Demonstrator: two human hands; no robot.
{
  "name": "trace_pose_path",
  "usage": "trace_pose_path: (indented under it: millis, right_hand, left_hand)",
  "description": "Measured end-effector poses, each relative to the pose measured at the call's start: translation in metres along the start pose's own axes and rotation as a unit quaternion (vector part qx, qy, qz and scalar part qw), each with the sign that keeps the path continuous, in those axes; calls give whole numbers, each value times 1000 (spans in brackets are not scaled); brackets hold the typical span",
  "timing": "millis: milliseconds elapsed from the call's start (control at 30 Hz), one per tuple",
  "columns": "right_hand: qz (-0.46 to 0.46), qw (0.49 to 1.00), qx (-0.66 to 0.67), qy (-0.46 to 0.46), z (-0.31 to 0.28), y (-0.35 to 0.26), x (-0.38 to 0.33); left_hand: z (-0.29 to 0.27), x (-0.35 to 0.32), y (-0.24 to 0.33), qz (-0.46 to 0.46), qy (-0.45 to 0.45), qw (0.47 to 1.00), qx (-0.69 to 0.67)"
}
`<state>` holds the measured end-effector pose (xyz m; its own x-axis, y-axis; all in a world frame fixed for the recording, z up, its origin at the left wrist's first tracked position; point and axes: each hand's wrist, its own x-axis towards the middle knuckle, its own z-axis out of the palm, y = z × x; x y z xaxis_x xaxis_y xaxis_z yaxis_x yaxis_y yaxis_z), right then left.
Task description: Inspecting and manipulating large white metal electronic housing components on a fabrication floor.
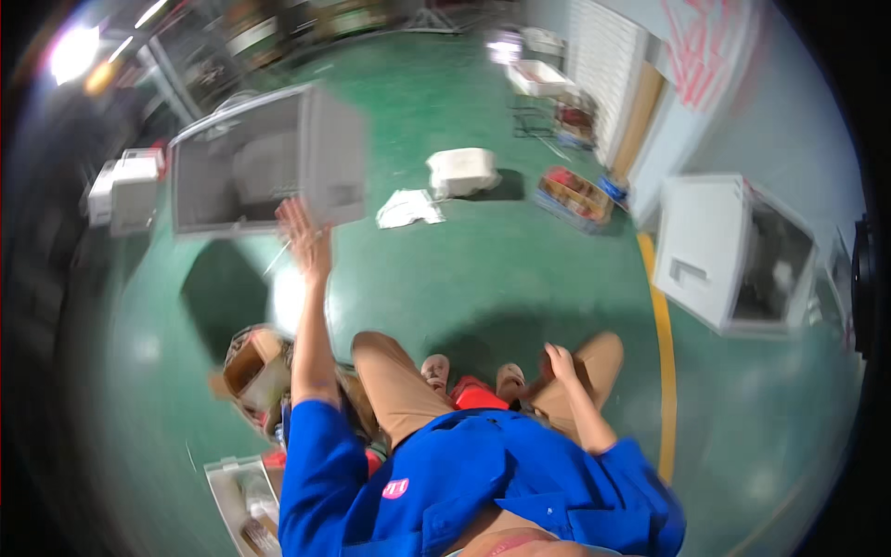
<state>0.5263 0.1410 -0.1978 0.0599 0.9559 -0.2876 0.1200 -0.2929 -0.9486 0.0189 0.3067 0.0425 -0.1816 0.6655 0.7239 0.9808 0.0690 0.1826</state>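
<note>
My left hand (304, 239) is stretched out ahead with its fingers spread, and I see nothing in it. It overlaps the lower edge of a large grey box-shaped appliance (334, 153) with a dark, glassy panel in a light frame. Whether the fingertips touch that edge, I cannot tell. Bent at the elbow, my right arm brings my right hand (560, 364) beside my right knee. Blur and the hand's angle hide its fingers and anything under them.
Cardboard boxes (252, 364) and a bin of parts (223, 492) stand at my left. Ahead lie a white cloth (410, 209), a white bundle (462, 171) and a crate of red items (574, 199). A white appliance (701, 237) stands right, past a yellow floor line (664, 353).
</note>
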Motion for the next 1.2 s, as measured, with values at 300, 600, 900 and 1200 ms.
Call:
trace_pose_path:
  millis: [300,600,900,1200]
  right_hand:
    - [-226,849,-436,196,-55,-67,-18]
    - [-171,807,-545,151,-59,-63,-28]
    - [-435,773,-305,347,-113,-198,-48]
    - [-395,612,-463,505,-194,-271,-58]
  left_hand:
    - [38,-148,-3,-65,-215,968,113]
    - [16,-252,48,68,-335,934,104]
    - [23,-267,45,69,-345,935,43]
    - [2,-258,64,64,-325,943,16]
